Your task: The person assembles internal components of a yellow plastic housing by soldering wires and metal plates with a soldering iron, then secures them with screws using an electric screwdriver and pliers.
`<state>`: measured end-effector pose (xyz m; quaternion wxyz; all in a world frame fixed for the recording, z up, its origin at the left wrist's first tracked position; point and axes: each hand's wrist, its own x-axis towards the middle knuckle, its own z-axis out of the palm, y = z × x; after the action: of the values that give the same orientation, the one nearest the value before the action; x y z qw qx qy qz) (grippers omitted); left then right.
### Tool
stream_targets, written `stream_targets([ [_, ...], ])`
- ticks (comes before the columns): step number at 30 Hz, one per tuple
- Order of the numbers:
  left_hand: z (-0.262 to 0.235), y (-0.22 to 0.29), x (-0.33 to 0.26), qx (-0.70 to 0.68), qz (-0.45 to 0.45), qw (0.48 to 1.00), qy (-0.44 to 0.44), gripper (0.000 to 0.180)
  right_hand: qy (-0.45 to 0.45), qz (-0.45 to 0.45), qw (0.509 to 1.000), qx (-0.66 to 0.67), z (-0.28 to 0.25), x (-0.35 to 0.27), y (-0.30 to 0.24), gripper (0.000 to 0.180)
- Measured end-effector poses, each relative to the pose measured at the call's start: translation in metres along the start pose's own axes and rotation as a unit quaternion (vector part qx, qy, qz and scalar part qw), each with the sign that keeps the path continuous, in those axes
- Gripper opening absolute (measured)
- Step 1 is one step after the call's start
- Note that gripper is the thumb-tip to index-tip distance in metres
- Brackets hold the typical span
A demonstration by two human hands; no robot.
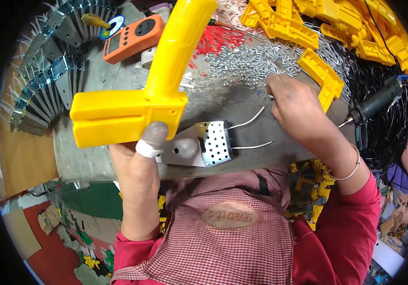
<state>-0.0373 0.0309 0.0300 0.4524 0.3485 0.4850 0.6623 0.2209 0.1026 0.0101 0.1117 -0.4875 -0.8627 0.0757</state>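
Observation:
My left hand [142, 152], its thumb wrapped in white tape, grips a yellow plastic housing [113, 116] with a long tubular handle pointing up and away. Just right of that hand, a metal plate [180, 152] with a perforated silver part [217, 143] and two white wires lies on the table near its front edge. My right hand [294, 102] is over the table, close to the near side of a heap of small screws and nuts [256, 59]. Its fingers are curled together; a tiny shiny bit shows at them, too small to name.
An orange meter [132, 38] and a solder spool [112, 27] lie at the back left, beside stacked metal plates with wires [47, 90]. Red sleeves [218, 40] lie behind the screws. Yellow housings [346, 23], a dark power screwdriver [377, 99] and black cables [389, 123] fill the right.

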Motion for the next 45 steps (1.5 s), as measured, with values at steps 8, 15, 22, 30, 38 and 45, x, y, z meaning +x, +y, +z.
stream_targets([
  [8, 0.001, 0.005, 0.008, -0.031, -0.177, 0.976, -0.125, 0.052, 0.152, 0.038, 0.841, 0.519, -0.072, 0.004, -0.058, 0.016],
  [15, 0.002, 0.009, 0.008, -0.028, -0.175, 0.969, -0.172, 0.052, 0.151, 0.011, 0.831, 0.536, -0.058, 0.017, -0.068, 0.015],
  [22, 0.007, 0.009, 0.003, -0.002, -0.161, 0.973, -0.165, 0.048, 0.121, 0.084, 0.817, 0.557, -0.064, 0.012, -0.069, 0.015],
  [30, 0.005, -0.018, 0.003, 0.18, 0.153, 0.953, -0.191, 0.062, 0.095, -0.011, 0.936, 0.337, -0.054, 0.014, -0.073, 0.03],
  [38, 0.022, -0.017, -0.006, -0.034, 0.035, 0.988, -0.145, 0.059, 0.249, -0.146, 0.879, 0.38, -0.065, 0.022, -0.092, 0.022],
  [45, 0.01, -0.017, 0.003, 0.296, 0.288, 0.895, -0.165, 0.063, 0.225, -0.09, 0.879, 0.41, -0.066, 0.017, -0.083, 0.021],
])
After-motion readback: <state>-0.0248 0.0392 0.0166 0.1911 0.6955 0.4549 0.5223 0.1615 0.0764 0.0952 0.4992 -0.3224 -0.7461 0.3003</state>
